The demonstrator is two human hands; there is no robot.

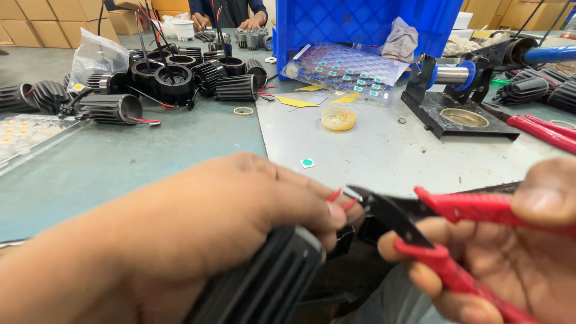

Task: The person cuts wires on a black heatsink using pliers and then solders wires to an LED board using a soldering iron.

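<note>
Right now I see the black finned housing [264, 282] low in front, gripped by my left hand [198, 234]; my right hand [510, 252] squeezes red-handled cutters [432, 234] at its red wires [339, 198], above the grey table [150, 162].

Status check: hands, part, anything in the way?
Left hand grips black finned housing. Right hand holds red-handled cutters, at the red wire. Nothing blocking.

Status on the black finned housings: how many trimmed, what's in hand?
Count can't be read. In hand: left hand grips one black finned housing, pinching its red wire; right hand holds red-handled cutters at it. A pile of finned housings sits on the table, red and black wires attached.
</note>
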